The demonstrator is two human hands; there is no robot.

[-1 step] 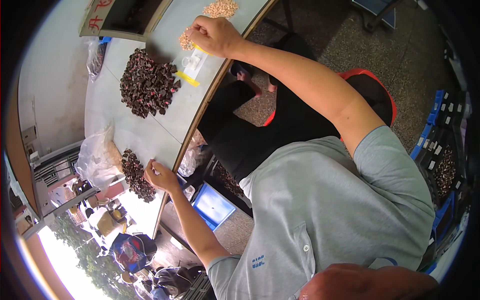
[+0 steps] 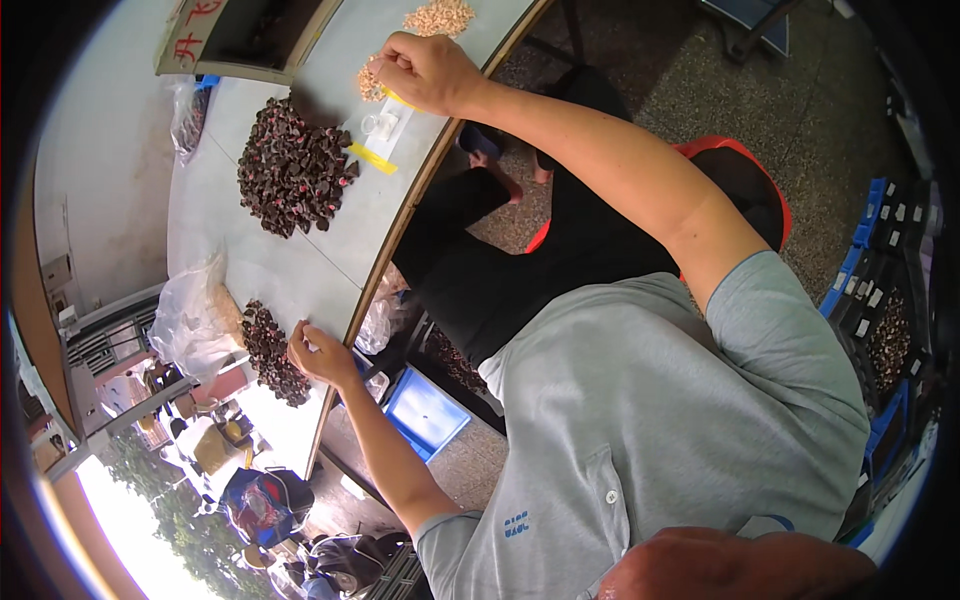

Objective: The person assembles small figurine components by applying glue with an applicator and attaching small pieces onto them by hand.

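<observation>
My left hand (image 2: 318,356) rests over the table edge, beside a smaller heap of dark brown and reddish small parts (image 2: 272,352). Its thumb and forefinger are pinched together; anything between them is too small to name. Farther up the table, my right hand (image 2: 430,74) is closed, fingertips down beside a little heap of copper-coloured small parts (image 2: 369,82). What its fingers hold is hidden. Just below that hand, a small clear round piece (image 2: 379,125) lies on a white strip, with yellow tape (image 2: 373,158) at its end. A large heap of dark parts (image 2: 293,168) spreads between the hands.
Another copper-coloured heap (image 2: 440,17) lies at the far end. A clear plastic bag (image 2: 195,318) sits by the smaller dark heap. An open-fronted box (image 2: 225,72) stands at the table's back. Below the table edge is a blue tray (image 2: 428,412); stacked bins (image 2: 880,290) stand at right.
</observation>
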